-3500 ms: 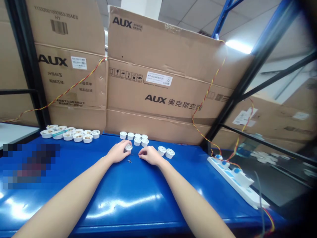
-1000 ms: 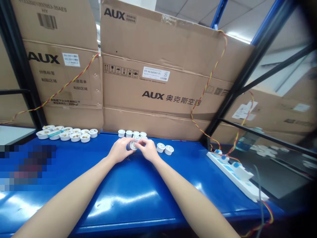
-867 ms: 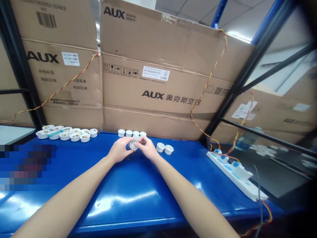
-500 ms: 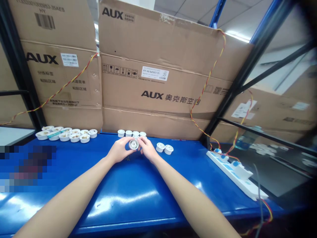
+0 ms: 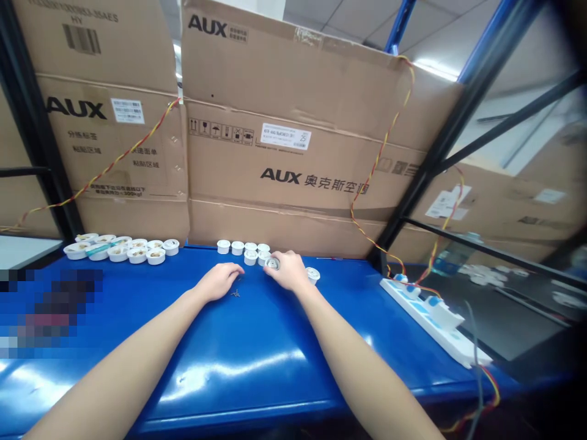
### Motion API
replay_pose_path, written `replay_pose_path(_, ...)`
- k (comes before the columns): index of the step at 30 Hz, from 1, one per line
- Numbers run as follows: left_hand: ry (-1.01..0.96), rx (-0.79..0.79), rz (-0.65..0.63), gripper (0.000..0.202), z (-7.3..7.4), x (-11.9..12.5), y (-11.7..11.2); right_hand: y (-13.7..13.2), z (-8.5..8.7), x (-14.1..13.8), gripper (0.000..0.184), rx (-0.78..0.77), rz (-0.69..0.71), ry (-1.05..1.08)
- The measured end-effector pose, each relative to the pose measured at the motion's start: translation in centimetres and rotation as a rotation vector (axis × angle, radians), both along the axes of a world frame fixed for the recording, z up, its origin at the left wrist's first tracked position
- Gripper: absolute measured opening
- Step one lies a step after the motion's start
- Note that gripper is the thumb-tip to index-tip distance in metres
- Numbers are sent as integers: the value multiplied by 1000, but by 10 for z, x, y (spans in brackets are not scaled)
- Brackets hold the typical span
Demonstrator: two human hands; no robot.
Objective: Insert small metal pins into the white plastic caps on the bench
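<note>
A blue workbench (image 5: 229,366) was backed by flattened AUX cardboard boxes (image 5: 298,122) and a steel shelving frame (image 5: 458,122), with a twisted red-and-yellow wire (image 5: 385,140) strung across them. A white power strip (image 5: 426,318) was laid towards the bench's right end. Along the far edge, a row of white cups with brownish contents (image 5: 119,252) was lined up at the left, and a smaller cluster of white cups (image 5: 243,249) was set near the centre.

The two-handed hold seen moments earlier had ended. One small white cup (image 5: 272,263) had been carried rightward and was gripped under the curled fingers of the right hand (image 5: 288,272), at the cluster's right edge. Whether it was resting on the bench could not be told. Another white cup (image 5: 313,276) was left just beyond that hand. The left hand (image 5: 217,281) was laid open and empty on the bench, near a few tiny metal bits (image 5: 235,293).
</note>
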State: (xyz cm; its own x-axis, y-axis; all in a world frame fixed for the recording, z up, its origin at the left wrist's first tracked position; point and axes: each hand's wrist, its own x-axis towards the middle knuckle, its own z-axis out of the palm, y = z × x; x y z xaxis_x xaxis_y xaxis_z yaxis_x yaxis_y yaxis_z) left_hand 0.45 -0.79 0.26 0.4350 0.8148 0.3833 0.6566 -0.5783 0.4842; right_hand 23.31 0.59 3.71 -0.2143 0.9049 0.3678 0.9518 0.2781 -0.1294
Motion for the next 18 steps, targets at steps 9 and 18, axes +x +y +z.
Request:
replay_pose_path(9,103,13,-47,37,0,-5,2,6,-6,11,39,33,-200,-107)
replay_pose_path(18,-71,25,-39,37,-1,-6,3,13,-29,-35,54,117,370,-108)
